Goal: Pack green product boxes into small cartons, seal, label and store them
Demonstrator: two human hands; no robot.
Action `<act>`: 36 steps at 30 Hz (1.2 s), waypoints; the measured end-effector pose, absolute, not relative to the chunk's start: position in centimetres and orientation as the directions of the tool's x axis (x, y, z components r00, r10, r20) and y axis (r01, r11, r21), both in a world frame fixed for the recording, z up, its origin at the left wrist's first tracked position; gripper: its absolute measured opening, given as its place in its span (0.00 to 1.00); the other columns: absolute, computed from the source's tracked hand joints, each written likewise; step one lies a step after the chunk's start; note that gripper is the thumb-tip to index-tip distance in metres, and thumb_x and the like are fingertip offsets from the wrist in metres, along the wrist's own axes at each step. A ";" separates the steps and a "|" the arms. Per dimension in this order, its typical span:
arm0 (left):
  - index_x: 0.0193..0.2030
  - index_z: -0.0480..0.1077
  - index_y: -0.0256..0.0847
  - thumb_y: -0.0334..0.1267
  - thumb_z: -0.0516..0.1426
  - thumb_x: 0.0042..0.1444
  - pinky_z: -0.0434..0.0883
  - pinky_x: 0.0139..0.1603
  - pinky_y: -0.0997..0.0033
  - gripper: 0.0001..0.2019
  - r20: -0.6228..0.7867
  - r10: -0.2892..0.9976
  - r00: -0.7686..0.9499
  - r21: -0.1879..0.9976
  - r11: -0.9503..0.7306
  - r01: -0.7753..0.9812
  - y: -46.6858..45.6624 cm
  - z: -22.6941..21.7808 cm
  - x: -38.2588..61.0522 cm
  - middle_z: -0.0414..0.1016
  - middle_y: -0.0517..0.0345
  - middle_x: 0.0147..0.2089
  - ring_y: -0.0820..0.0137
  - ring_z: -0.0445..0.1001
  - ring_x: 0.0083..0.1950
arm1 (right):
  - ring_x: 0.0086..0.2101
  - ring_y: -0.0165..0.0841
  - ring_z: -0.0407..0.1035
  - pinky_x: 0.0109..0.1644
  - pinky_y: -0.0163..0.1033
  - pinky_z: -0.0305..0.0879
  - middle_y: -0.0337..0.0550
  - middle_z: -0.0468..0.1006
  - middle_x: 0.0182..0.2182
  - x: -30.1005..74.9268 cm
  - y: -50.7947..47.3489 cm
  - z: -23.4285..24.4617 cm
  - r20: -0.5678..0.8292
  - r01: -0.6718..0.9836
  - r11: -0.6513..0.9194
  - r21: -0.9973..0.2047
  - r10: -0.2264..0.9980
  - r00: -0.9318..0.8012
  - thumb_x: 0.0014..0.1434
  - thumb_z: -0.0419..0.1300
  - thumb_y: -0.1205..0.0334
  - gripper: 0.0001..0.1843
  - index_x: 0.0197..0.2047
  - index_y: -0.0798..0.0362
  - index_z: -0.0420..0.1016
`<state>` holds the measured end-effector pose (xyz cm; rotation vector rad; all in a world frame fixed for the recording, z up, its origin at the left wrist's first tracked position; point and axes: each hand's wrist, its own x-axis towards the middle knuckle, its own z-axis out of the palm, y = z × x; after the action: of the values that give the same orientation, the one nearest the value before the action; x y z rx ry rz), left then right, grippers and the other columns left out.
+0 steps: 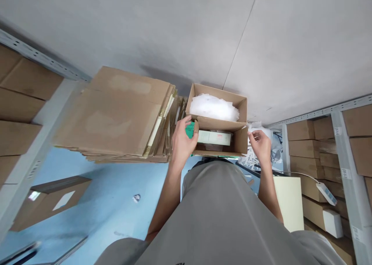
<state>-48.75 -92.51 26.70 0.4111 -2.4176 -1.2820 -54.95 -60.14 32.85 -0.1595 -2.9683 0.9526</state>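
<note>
An open cardboard box point(241, 141) stands right in front of me, with a pale flat carton point(215, 137) with red print inside it. At its left side is my left hand point(183, 139), thumb and fingers apart, the thumb touching the box's edge. A green printed thing point(190, 129) shows between thumb and fingers. By the right edge of the box, my right hand point(260, 144) is closed in a pinch; what it pinches, if anything, is too small to make out. Just behind stands a second open box point(243, 109), holding crumpled white packing material point(213, 106).
Flattened cardboard sheets point(116, 113) are stacked to the left. White scraps point(250, 162) lie at right, near a cream panel point(287, 203). Shelves with brown boxes point(305, 150) flank both sides; a power strip point(326, 194) hangs at right. Another box point(52, 203) rests on the blue floor point(116, 206).
</note>
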 end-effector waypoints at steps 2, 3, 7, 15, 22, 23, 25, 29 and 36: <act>0.74 0.72 0.49 0.29 0.59 0.68 0.78 0.75 0.53 0.28 0.221 -0.317 -0.922 0.808 0.589 -0.008 -92.2 27.6 -50.4 0.75 0.47 0.75 0.56 0.79 0.74 | 0.34 0.43 0.82 0.43 0.45 0.74 0.49 0.88 0.36 -57.5 -60.7 34.0 0.043 0.028 0.818 -0.575 0.064 -0.997 0.71 0.59 0.29 0.30 0.43 0.50 0.82; 0.72 0.75 0.50 0.29 0.58 0.70 0.77 0.77 0.52 0.26 0.231 -0.268 -0.935 0.790 0.613 0.019 -92.1 27.9 -51.2 0.74 0.48 0.77 0.55 0.77 0.76 | 0.34 0.43 0.82 0.44 0.44 0.74 0.49 0.89 0.36 -59.0 -61.3 34.5 0.068 -0.016 0.823 -0.568 0.027 -0.997 0.73 0.58 0.30 0.30 0.44 0.50 0.82; 0.60 0.82 0.49 0.32 0.56 0.74 0.78 0.75 0.53 0.17 0.212 -0.167 -0.963 0.754 0.655 0.053 -91.9 28.3 -53.1 0.80 0.51 0.70 0.55 0.81 0.72 | 0.40 0.42 0.84 0.48 0.42 0.75 0.50 0.91 0.42 -66.3 -65.3 35.4 0.038 -0.248 0.816 -0.522 -0.269 -0.963 0.78 0.59 0.44 0.22 0.50 0.53 0.85; 0.59 0.85 0.52 0.36 0.56 0.78 0.80 0.73 0.60 0.16 0.167 -0.272 -0.948 0.788 0.615 -0.038 -91.1 27.6 -52.8 0.85 0.56 0.66 0.61 0.85 0.67 | 0.57 0.50 0.83 0.60 0.45 0.74 0.54 0.92 0.53 -76.5 -78.7 29.9 -0.325 -0.742 0.601 -0.296 -0.794 -0.514 0.74 0.70 0.56 0.24 0.68 0.56 0.83; 0.59 0.86 0.52 0.36 0.57 0.78 0.81 0.71 0.61 0.15 0.135 -0.301 -0.944 0.804 0.590 -0.073 -91.0 27.7 -52.8 0.86 0.58 0.66 0.63 0.86 0.65 | 0.61 0.47 0.82 0.65 0.46 0.75 0.63 0.86 0.64 -81.2 -86.0 22.7 -0.533 -0.799 0.597 -0.073 -0.701 -0.475 0.71 0.71 0.65 0.29 0.73 0.61 0.78; 0.60 0.86 0.52 0.36 0.58 0.78 0.81 0.71 0.61 0.15 0.146 -0.308 -0.940 0.807 0.587 -0.066 -90.9 27.6 -52.7 0.86 0.57 0.66 0.63 0.86 0.64 | 0.61 0.49 0.83 0.65 0.46 0.75 0.64 0.86 0.64 -81.5 -86.4 22.0 -0.547 -0.795 0.603 -0.065 -0.688 -0.477 0.71 0.71 0.66 0.28 0.71 0.61 0.80; 0.60 0.86 0.52 0.37 0.58 0.78 0.82 0.69 0.61 0.14 0.172 -0.319 -0.932 0.813 0.580 -0.049 -90.8 27.4 -52.6 0.86 0.56 0.66 0.63 0.87 0.63 | 0.61 0.52 0.83 0.65 0.47 0.75 0.69 0.86 0.62 -81.8 -86.9 21.1 -0.564 -0.800 0.596 -0.067 -0.684 -0.462 0.71 0.70 0.66 0.22 0.66 0.63 0.84; 0.59 0.86 0.52 0.36 0.58 0.78 0.83 0.68 0.60 0.14 0.201 -0.339 -0.919 0.822 0.569 -0.030 -90.7 26.8 -52.1 0.87 0.56 0.65 0.63 0.87 0.63 | 0.62 0.54 0.82 0.65 0.48 0.74 0.70 0.86 0.62 -81.3 -86.5 21.0 -0.583 -0.820 0.565 -0.086 -0.696 -0.419 0.73 0.64 0.67 0.19 0.62 0.63 0.86; 0.58 0.86 0.52 0.36 0.59 0.78 0.83 0.69 0.60 0.14 0.194 -0.345 -0.918 0.821 0.569 -0.040 -90.8 26.8 -52.1 0.87 0.56 0.64 0.63 0.87 0.63 | 0.55 0.51 0.84 0.57 0.45 0.73 0.60 0.91 0.54 -78.3 -80.9 27.4 -0.382 -0.776 0.589 -0.225 -0.786 -0.485 0.76 0.61 0.61 0.17 0.60 0.56 0.85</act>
<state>-52.06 -90.82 26.79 0.3142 -2.4714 -1.2819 -78.31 -80.87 27.41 1.6761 -3.1868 0.0404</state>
